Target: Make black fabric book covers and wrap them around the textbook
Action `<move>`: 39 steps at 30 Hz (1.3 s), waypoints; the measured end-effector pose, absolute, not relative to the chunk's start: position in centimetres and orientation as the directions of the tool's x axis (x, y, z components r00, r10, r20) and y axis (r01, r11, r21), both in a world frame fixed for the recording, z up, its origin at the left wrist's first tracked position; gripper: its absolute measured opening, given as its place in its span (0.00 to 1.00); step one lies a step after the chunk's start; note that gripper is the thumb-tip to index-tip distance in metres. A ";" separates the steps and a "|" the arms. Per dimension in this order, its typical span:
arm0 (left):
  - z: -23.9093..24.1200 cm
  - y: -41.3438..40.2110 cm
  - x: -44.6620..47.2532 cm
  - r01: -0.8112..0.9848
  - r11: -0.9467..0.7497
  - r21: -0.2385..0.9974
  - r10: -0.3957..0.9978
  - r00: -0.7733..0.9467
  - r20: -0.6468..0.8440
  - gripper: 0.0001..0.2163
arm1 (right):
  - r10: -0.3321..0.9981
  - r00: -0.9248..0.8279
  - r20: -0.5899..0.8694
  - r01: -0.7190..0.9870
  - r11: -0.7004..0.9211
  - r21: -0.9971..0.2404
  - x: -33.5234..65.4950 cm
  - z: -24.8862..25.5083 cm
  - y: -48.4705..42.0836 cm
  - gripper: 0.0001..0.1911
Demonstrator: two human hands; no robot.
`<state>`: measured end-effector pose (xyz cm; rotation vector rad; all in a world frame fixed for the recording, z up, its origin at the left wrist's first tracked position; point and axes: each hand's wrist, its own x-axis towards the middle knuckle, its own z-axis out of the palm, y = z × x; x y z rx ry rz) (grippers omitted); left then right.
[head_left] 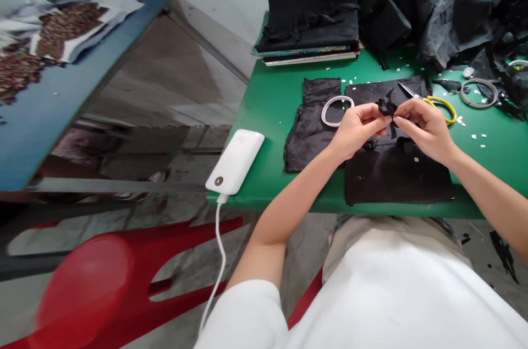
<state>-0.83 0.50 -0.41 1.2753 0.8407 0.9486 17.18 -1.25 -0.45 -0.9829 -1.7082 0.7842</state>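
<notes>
Okay, so from my end on the head cam, everything comes down to the little bunched black strip (387, 109), right of center in the frame. It's right at the fingertips, in the gap between both hands, so neither hand is really nearer; left has it from the left side, right from the right. Its long axis looks roughly up-and-down in the picture, one tail poking up and another hanging below the fingers, pretty much crosswise to the pinch. The middle's so crumpled I can't tell if it's knotted or just folded.

Hands: my left hand (359, 127) is pinched closed, thumb against the curled fingers, with strip in between. My right hand (429, 129) is the same deal, thumb and forefinger nipped together on the other side. No real opening on either one.

Right under them there's a dark sheet (398, 181) lying on the green surface (264, 112). The white ring (324, 113) sits just beside my left hand, and the yellow-handled scissors (440, 99) are right behind my right hand, blades pointing to upper left.
</notes>
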 end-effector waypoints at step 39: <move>-0.7 0.8 -1.4 -0.088 -0.010 0.996 0.846 0.531 0.055 0.18 | 0.775 -0.337 0.535 0.390 0.632 -0.670 18.1 -0.5 -0.7 0.07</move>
